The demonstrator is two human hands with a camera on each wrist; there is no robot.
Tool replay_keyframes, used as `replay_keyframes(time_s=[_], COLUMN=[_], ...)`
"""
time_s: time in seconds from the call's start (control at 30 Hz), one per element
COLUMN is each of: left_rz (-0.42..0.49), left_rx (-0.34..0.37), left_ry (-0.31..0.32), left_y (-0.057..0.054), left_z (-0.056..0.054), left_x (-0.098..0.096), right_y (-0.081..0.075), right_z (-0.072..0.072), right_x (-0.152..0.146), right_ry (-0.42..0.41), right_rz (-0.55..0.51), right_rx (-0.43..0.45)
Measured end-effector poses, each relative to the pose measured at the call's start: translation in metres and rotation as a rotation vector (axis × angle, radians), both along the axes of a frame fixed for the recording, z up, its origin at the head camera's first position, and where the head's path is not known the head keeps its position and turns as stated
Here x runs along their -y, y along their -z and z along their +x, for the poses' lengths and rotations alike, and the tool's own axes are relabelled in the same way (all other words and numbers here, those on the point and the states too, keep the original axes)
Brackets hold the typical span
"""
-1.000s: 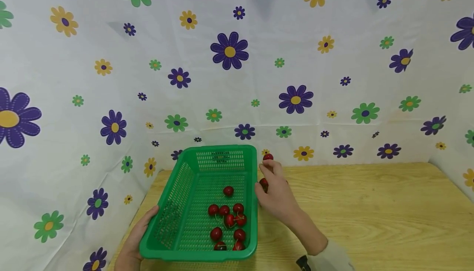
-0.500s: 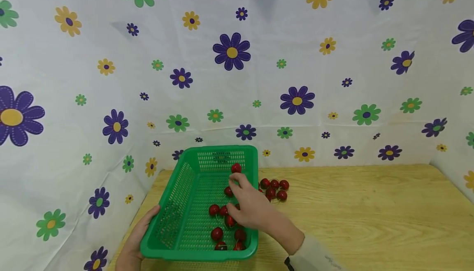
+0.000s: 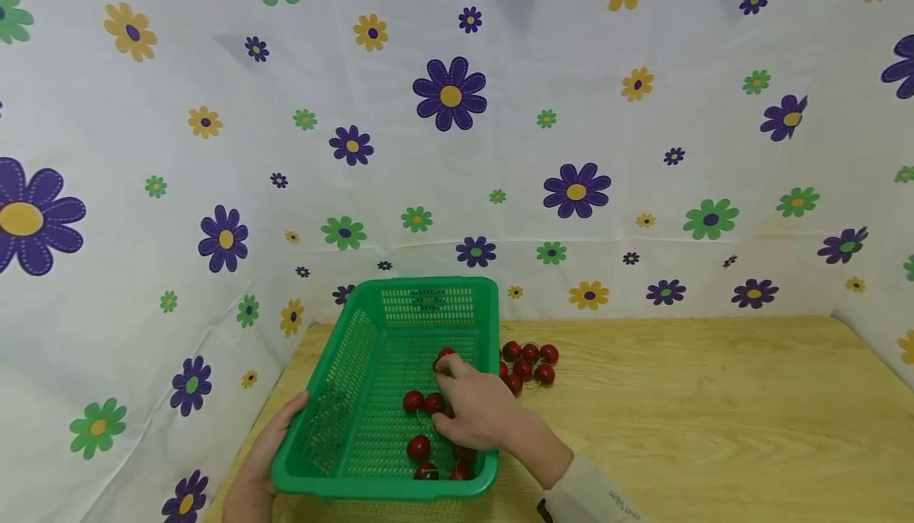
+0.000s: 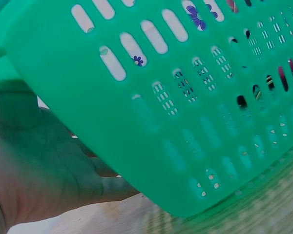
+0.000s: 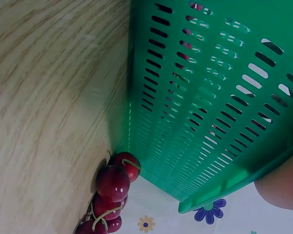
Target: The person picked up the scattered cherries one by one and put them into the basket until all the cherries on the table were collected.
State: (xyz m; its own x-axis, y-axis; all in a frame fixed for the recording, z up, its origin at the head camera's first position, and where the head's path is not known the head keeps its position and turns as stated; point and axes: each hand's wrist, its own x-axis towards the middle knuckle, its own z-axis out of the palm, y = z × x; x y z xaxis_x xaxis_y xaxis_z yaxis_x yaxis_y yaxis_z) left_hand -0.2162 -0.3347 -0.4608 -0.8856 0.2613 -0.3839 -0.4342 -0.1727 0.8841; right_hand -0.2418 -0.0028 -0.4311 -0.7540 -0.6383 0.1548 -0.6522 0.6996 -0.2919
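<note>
A green plastic basket [image 3: 385, 490] with slotted walls stands on the table, several red cherries [image 3: 418, 448] lying on its floor toward the right and front. My left hand [image 3: 266, 455] grips the basket's left side; in the left wrist view the thumb is up at the rim, and the fingers [image 4: 107, 190] lie along the outer wall. Reaching over the right rim, my right hand [image 3: 480, 408] is down inside the basket. A cherry [image 3: 446, 355] shows at its fingertips, low over another one. The hand covers some of the cherries beneath it.
Outside the basket's right wall, a cluster of cherries with stems [image 3: 528, 364] lies on the wood-grain table [image 3: 700, 412]. A white cloth with printed flowers [image 3: 514, 126] hangs behind and to the left. The basket's right wall [image 5: 205, 97] stands close beside the cluster.
My right hand has moved left from the cluster on the table, over the rim and down into the basket, carrying a cherry. The left hand keeps its grip on the basket.
</note>
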Motion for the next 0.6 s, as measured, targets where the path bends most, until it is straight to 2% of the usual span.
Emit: replay_keyframes(time_s=[0.17,0.4,0.6], left_rz=[-0.006,0.076,0.08], left_rx=[0.015,0.031,0.026], left_ry=[-0.014,0.036,0.04], left_y=[-0.001,0.0004,-0.0004], left_z=[0.002,0.0028,0.0018], left_x=[0.0014,0.0043,0.0039], right_y=[0.0009,0.0017,0.0027], right_z=[0.0006,0.0011,0.0006], right_x=[0.0012,0.0003,-0.0009], right_ry=[0.003,-0.008,-0.01], right_rz=[0.016,-0.006,-0.032], right_rx=[0.006,-0.007,-0.028])
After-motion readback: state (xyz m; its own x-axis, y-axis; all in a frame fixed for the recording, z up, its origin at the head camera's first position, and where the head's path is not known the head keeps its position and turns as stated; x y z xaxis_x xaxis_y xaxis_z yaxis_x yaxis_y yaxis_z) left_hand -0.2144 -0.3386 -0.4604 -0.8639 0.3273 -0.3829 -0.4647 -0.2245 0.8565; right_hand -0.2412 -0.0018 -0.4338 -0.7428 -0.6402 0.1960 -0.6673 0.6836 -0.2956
